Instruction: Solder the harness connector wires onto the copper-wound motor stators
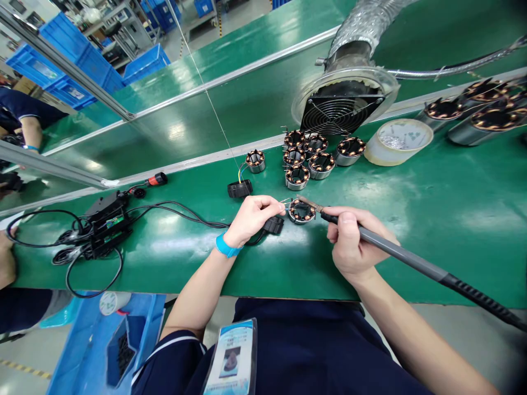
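1. The green bench (453,236) crosses the whole frame and bears the work.
2. The fan hood (343,112), top right of centre, has its grille turned toward the work, presumably to draw off fumes.
3. The cable tangle (109,225) lies at the left of the frame, probably parked there to keep its loops off the work area.
4. The right hand (349,247), right of centre, is wrapped pen-fashion round a soldering iron (399,251), likely for fine control; whether its tip touches anything, I cannot tell.
5. A cluster of wound rings (321,175) stands above centre, within easy reach.
6. The left hand (254,215), at centre, pinches thin leads (285,201) narrowly, seemingly to steady them.
7. The single wound ring (302,219) sits between the hands, just right of the left fingertips, apart from the cluster.
8. Edges and room: the bench's front edge runs low in the frame, under both forearms; broad green surface stretches right of the iron, a smaller patch lies below the ring, and little room separates left fingertips and iron tip.
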The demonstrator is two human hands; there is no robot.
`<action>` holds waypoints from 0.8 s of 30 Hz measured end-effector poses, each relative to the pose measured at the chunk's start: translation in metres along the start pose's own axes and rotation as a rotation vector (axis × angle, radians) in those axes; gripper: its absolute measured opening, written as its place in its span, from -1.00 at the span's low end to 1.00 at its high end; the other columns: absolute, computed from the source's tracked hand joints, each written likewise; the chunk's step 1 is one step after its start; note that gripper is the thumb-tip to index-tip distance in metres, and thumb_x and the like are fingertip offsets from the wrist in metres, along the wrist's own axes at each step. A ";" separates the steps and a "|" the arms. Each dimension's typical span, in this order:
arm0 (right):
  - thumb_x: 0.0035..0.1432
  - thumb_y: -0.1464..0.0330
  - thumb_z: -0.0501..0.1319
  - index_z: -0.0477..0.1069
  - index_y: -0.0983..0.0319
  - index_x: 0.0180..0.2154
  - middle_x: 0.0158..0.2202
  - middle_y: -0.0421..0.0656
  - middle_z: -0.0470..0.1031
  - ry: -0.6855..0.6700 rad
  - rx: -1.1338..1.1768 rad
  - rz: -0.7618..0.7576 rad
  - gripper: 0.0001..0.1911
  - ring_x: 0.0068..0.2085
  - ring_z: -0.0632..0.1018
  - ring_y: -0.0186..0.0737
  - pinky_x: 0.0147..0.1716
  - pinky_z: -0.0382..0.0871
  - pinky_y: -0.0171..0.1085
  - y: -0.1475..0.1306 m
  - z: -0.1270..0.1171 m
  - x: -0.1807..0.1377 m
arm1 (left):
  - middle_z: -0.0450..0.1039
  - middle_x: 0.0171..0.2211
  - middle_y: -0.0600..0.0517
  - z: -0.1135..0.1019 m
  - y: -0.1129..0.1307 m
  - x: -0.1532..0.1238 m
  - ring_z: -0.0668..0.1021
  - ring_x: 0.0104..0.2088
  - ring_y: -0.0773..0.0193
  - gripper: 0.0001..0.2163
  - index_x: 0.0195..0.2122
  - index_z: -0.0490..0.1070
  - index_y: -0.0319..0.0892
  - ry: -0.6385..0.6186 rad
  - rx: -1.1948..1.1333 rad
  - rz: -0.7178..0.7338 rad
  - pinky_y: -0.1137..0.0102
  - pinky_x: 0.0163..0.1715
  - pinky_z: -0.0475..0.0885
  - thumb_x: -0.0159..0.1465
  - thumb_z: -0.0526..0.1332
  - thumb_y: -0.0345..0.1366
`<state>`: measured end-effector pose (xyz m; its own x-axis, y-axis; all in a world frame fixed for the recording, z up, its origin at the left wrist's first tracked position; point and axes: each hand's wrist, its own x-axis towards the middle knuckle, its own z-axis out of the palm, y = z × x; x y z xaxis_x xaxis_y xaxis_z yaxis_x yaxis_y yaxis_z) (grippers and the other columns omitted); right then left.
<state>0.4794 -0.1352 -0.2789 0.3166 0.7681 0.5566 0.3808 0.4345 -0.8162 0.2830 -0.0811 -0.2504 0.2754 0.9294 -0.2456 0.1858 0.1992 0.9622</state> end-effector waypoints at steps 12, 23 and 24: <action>0.29 0.33 0.31 0.35 0.14 0.22 -0.11 -0.05 0.52 -0.280 -0.164 -0.215 -0.51 -0.09 0.56 -0.04 -0.06 0.52 -0.03 0.003 0.013 0.013 | 0.57 -0.43 0.00 0.001 -0.001 -0.001 0.49 -0.39 0.33 -0.75 -0.46 0.59 -0.23 -0.003 -0.043 -0.033 0.42 -0.26 0.35 0.18 0.36 -0.12; 0.36 0.31 0.25 0.20 0.05 0.34 0.08 -0.05 0.37 -0.560 -0.147 -0.171 -0.43 -0.20 0.58 -0.20 -0.13 0.55 -0.20 0.026 0.002 0.013 | 0.55 -0.48 -0.03 -0.012 0.016 -0.012 0.45 -0.46 0.32 -0.67 -0.44 0.59 -0.28 -0.040 0.245 -0.006 0.42 -0.39 0.30 0.20 0.32 -0.06; 0.36 0.30 0.26 0.21 0.04 0.33 0.08 -0.05 0.38 -0.573 -0.147 -0.172 -0.43 -0.22 0.57 -0.21 -0.15 0.56 -0.20 0.027 -0.002 0.013 | 0.55 -0.48 -0.03 -0.012 0.017 -0.014 0.45 -0.46 0.32 -0.66 -0.42 0.60 -0.29 -0.059 0.271 -0.016 0.43 -0.40 0.30 0.21 0.31 -0.05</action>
<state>0.4951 -0.1141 -0.2931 -0.2618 0.8411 0.4733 0.5140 0.5365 -0.6692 0.2708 -0.0866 -0.2297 0.3233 0.9054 -0.2750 0.4338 0.1165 0.8934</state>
